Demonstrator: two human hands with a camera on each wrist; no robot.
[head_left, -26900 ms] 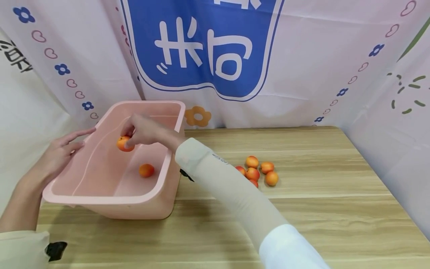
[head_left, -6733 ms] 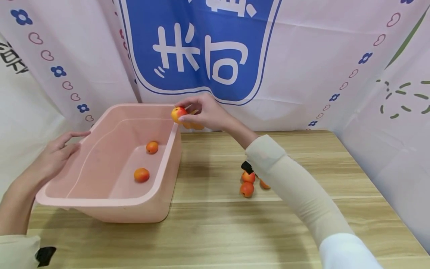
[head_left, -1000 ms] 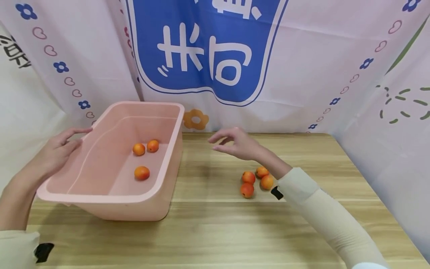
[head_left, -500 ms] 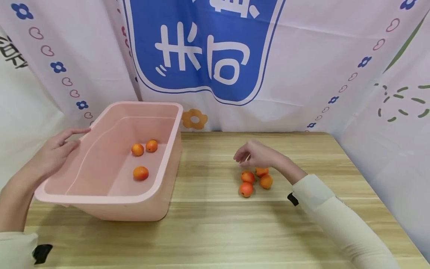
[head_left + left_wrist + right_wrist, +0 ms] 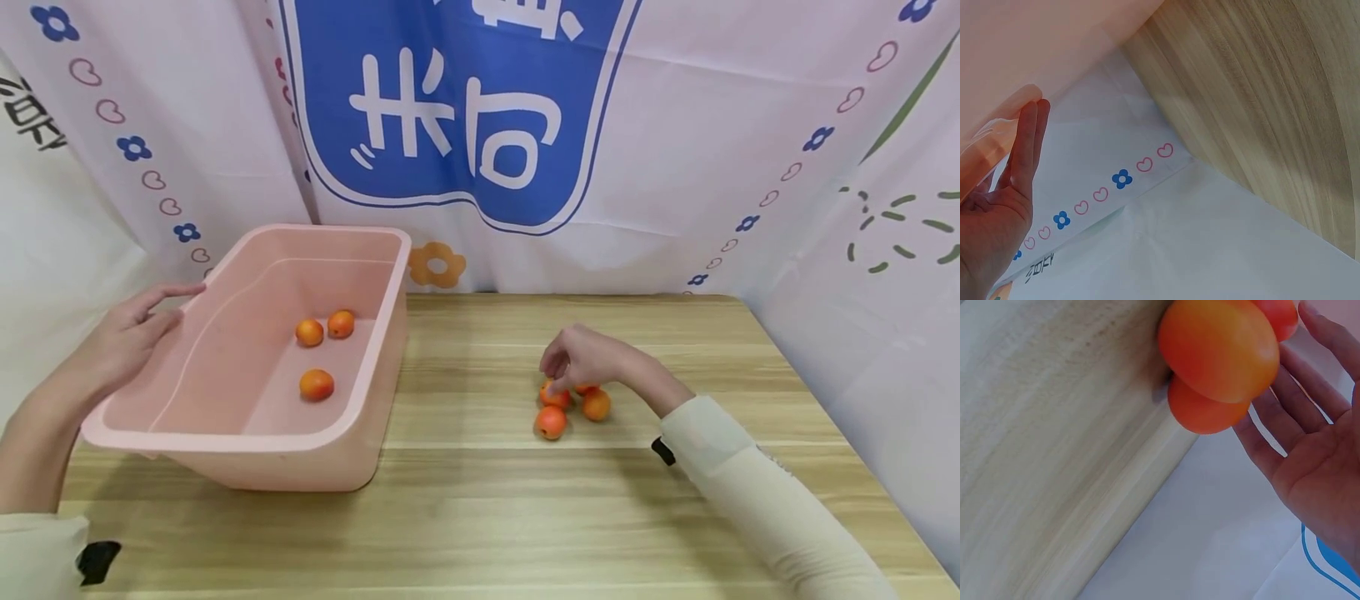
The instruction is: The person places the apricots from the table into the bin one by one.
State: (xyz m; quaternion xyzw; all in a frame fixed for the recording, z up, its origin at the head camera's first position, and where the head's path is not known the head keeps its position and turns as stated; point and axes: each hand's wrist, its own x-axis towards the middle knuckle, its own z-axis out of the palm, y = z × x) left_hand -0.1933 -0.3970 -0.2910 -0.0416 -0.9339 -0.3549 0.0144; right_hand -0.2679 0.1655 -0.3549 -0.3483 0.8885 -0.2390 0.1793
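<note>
A pink plastic tub [image 5: 341,454] stands at the left of the wooden table. My left hand [image 5: 123,342] holds its left rim, with long fingers [image 5: 1025,140] against the outer side in the left wrist view. My right hand [image 5: 592,358] is over a cluster of small, smooth orange-red fruits. Its thumb and curled fingers pinch the left rear fruit [image 5: 556,396], partly hidden by the hand. Around it lie a redder fruit [image 5: 551,422], an orange fruit [image 5: 596,404] and one mostly covered by the hand [image 5: 583,389]. The orange fruit [image 5: 1219,347] looks large in the right wrist view.
Inside the tub lie three more fruits: one in front [image 5: 317,384] and a pair at the back [image 5: 309,332]. A white printed cloth [image 5: 675,167] with a blue sign hangs behind the table [image 5: 495,517] and along both sides.
My right hand has moved right from beside the tub and down onto the fruits. Compared with earlier, more fruits lie in the tub and fewer on the table. My left hand stays at the rim.
</note>
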